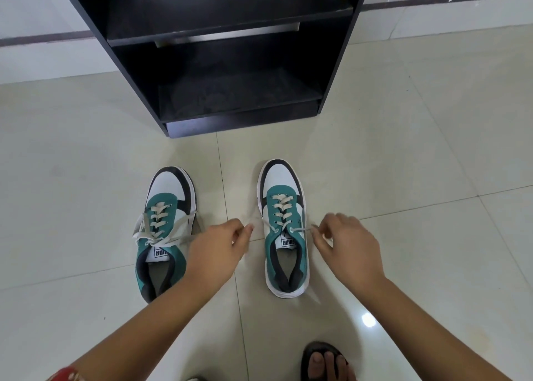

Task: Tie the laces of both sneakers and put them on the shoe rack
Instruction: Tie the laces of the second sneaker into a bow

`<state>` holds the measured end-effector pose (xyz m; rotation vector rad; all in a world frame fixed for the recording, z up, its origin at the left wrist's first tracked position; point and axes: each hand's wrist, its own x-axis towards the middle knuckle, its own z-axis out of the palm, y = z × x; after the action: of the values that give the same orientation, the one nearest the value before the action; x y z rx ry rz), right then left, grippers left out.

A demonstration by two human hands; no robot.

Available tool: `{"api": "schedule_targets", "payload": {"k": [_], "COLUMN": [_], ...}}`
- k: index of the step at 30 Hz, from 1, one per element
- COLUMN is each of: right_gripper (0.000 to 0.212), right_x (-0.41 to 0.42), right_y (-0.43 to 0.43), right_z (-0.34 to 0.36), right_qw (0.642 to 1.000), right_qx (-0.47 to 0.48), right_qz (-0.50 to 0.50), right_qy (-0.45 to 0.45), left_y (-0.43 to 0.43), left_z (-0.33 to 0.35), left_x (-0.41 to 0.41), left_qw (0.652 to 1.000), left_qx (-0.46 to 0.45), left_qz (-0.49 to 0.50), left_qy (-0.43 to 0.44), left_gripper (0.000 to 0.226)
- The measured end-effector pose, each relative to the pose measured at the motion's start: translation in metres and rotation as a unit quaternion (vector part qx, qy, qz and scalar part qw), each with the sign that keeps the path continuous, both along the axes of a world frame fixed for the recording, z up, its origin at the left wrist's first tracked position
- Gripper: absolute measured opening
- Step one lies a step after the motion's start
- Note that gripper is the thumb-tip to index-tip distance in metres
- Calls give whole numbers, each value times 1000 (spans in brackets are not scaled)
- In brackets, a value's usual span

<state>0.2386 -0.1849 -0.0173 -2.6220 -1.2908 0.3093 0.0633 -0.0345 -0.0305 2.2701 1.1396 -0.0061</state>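
Black shoe rack (pixel 219 63) stands on the tiled floor (pixel 403 149) beyond both sneakers, path clear. Left sneaker (pixel 165 230) bow tied; right sneaker (pixel 284 230), teal-white, laces (pixel 301 229) loose. Left hand (pixel 216 250) and right hand (pixel 349 250) flank it, fingers (pixel 320 243) pinched on lace ends.

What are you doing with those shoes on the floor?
A person is tying sneaker laces. The left hand and right hand each pinch one lace end of the right sneaker and pull them out to the sides; it has no knot yet. The left sneaker beside it already has a bow. Both sit on the tiled floor in front of the black shoe rack, not on it yet.
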Motion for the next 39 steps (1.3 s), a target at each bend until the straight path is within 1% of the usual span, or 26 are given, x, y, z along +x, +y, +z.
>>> {"api": "schedule_targets", "payload": {"k": [2, 3, 4, 5, 7, 9, 10, 11, 12, 13, 16, 17, 19, 20, 21, 22, 24, 25, 26, 28, 31, 32, 33, 36, 37, 39], "right_gripper": [38, 40, 39, 35, 21, 12, 10, 13, 16, 18, 23, 20, 13, 15, 17, 19, 22, 23, 24, 24, 23, 22, 22, 16, 14, 12], "right_x": [-7, -10, -12, -13, -16, -21, -24, -26, -28, -30, -31, -30, -28, -27, -27, -28, -30, -31, -31, -31, -29, -29, -28, -25, -25, -27], "right_y": [1, 2, 4, 6, 12, 21, 25, 28, 31, 33, 33, 32, 31, 30, 31, 31, 31, 31, 30, 30, 30, 30, 30, 29, 29, 30], "right_z": [0, 0, 1, 1, 0, -3, -5, -5, -6, -6, -4, -3, -4, -6, -6, -6, -10, -12, -12, -12, -9, -7, -6, -4, -3, 1], "right_qw": [994, 986, 975, 961, 923, 866, 836, 816, 805, 802, 800, 797, 788, 784, 784, 785, 788, 789, 788, 788, 789, 797, 814, 901, 919, 931], "right_qx": [-63, -75, -58, -20, 75, 170, 206, 226, 239, 242, 262, 270, 279, 281, 278, 274, 263, 261, 261, 261, 259, 254, 243, 178, 166, 168], "right_qz": [-32, -51, -78, -110, -182, -242, -254, -255, -250, -242, -236, -237, -234, -228, -218, -210, -198, -200, -204, -209, -202, -188, -165, -39, -1, 42], "right_qy": [88, 141, 201, 255, 331, 404, 440, 466, 482, 489, 486, 485, 496, 504, 510, 515, 520, 520, 519, 517, 519, 515, 501, 394, 358, 322], "left_y": [-8, -11, -13, -15, -19, -23, -24, -26, -27, -28, -27, -26, -26, -25, -26, -26, -25, -24, -21, -17, -21, -24, -25, -25, -21, -13], "left_z": [-3, -5, -6, -5, 0, 6, 7, 9, 9, 9, 7, 6, 5, 5, 6, 6, 4, 3, 2, -1, 2, 6, 10, 17, 18, 19], "left_x": [2, 4, 7, 11, 21, 30, 34, 39, 43, 46, 52, 52, 50, 49, 48, 48, 48, 48, 49, 51, 51, 50, 50, 50, 50, 51], "left_qw": [988, 976, 965, 955, 927, 891, 873, 861, 853, 847, 851, 849, 832, 825, 828, 843, 888, 905, 913, 916, 902, 891, 881, 854, 854, 864], "left_qx": [-136, -190, -222, -245, -291, -337, -353, -365, -371, -375, -377, -380, -400, -401, -394, -378, -348, -341, -338, -334, -329, -331, -335, -359, -353, -334], "left_qz": [53, 79, 103, 125, 171, 229, 256, 276, 290, 298, 298, 298, 308, 313, 313, 304, 254, 225, 204, 188, 194, 193, 176, 65, 29, -24], "left_qy": [-44, -71, -93, -113, -163, -203, -216, -224, -227, -229, -214, -213, -232, -245, -248, -233, -158, -120, -104, -120, -201, -243, -284, -372, -380, -377], "left_gripper": [38, 34, 31, 28, 23, 16, 15, 16, 18, 19, 3, 5, 9, 8, 10, 17, 34, 36, 34, 25, 22, 22, 21, 11, 7, 8]}}
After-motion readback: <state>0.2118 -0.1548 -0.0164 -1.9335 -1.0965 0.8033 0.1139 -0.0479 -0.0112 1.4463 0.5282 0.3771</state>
